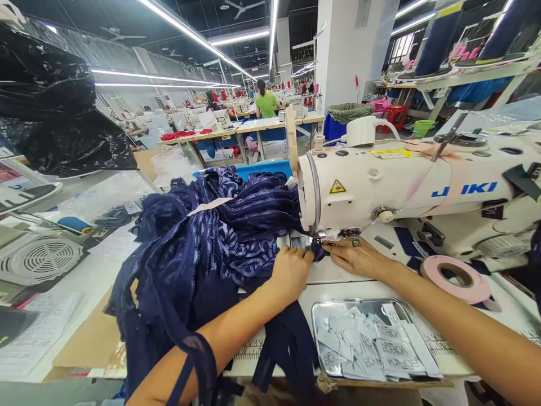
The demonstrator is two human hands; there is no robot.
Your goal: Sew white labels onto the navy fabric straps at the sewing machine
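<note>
Clock directions are taken from the needle area of the sewing machine [406, 186], with 12 o'clock away from the operator. The left hand [291, 272] is at 7 o'clock, fingers curled, tips at the near-left edge of the navy fabric piece [318, 250] under the machine head. The right hand [357, 259] is at 4 o'clock, fingers extended and close together, tips against the same piece. Whether either hand pinches it cannot be told: both grips are partly hidden. The needle point is too small to make out. The navy garment pile [203, 225] is at 9 o'clock, the label tray [359, 301] at 5 o'clock. The frame cuts off both forearms and the machine's right end.
</note>
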